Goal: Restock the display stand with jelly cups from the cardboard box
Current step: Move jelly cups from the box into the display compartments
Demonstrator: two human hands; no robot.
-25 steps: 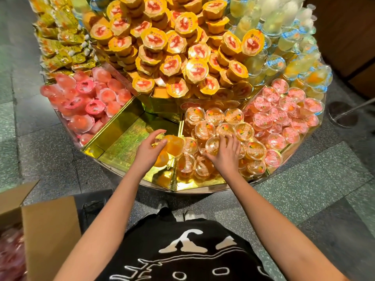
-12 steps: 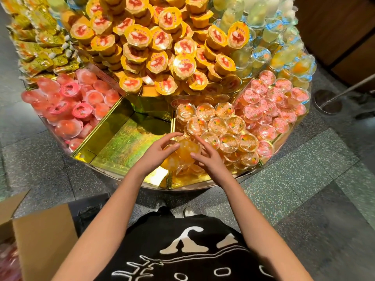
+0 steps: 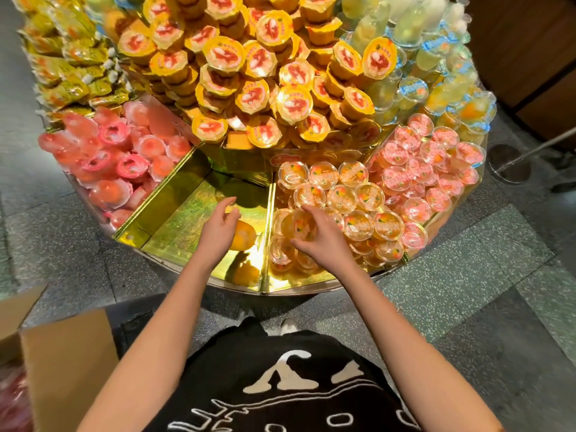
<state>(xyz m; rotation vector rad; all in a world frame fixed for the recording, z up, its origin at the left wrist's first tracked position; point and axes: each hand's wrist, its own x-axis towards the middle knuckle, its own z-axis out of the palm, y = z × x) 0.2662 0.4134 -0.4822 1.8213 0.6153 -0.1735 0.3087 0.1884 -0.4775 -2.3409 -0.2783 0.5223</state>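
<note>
The round display stand (image 3: 311,289) has gold wedge compartments. My left hand (image 3: 218,227) hovers with loosely curved fingers in the nearly bare gold compartment (image 3: 184,222), right beside an orange jelly cup (image 3: 246,238) lying on its floor. Over the neighbouring compartment, my right hand (image 3: 322,243) grips a clear orange jelly cup (image 3: 299,224) among several packed orange cups (image 3: 358,198). The cardboard box (image 3: 65,360) stands open at the bottom left, with pink cups (image 3: 12,403) blurred inside.
Pink jelly cups fill the left compartment (image 3: 124,163) and the right one (image 3: 430,169). Yellow-lidded cups (image 3: 258,88) are heaped on the upper tier, with yellow packets (image 3: 68,67) at the far left and pale cups (image 3: 436,57) at the far right. The floor is stone tile.
Both hands were together around an orange cup half a second ago. They have parted: the right one moved over the packed orange cups gripping a cup, the left drew back into the bare compartment.
</note>
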